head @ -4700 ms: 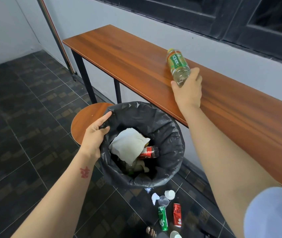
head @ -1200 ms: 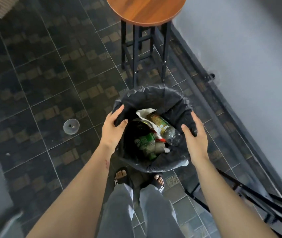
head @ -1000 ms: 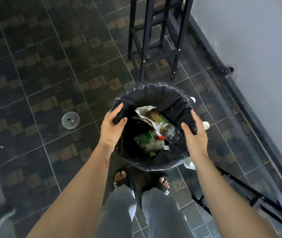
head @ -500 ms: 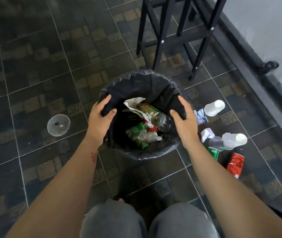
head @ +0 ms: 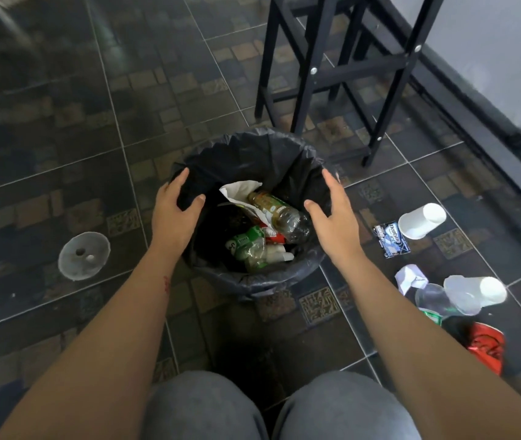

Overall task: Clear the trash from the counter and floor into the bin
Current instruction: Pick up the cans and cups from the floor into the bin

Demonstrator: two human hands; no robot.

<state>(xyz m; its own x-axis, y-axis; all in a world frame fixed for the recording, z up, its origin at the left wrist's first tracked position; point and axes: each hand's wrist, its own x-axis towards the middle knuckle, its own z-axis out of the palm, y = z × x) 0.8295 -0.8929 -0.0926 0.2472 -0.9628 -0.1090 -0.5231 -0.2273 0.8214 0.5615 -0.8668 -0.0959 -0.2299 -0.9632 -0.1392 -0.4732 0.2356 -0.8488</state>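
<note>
The black-lined bin (head: 253, 150) stands on the tiled floor between my knees and holds a bottle (head: 280, 214), paper and cans. My left hand (head: 175, 214) grips its left rim, thumb inside the liner. Over the right rim my right hand (head: 335, 223) has its fingers spread and holds nothing. To the right on the floor lie a white cup (head: 422, 220), a blue wrapper (head: 392, 239), crumpled paper (head: 410, 277), a clear cup (head: 475, 293), a partly hidden green can (head: 433, 317) and a crushed red can (head: 487, 347). A clear lid (head: 83, 255) lies to the left.
The black legs of a stool (head: 332, 71) stand just behind the bin. A dark baseboard (head: 475, 122) and a grey wall run along the right. My knees (head: 278, 408) fill the bottom edge.
My view has dropped closer to the floor, and the bin has come to rest there. My right hand has loosened from the rim. The trash at the right has come into view.
</note>
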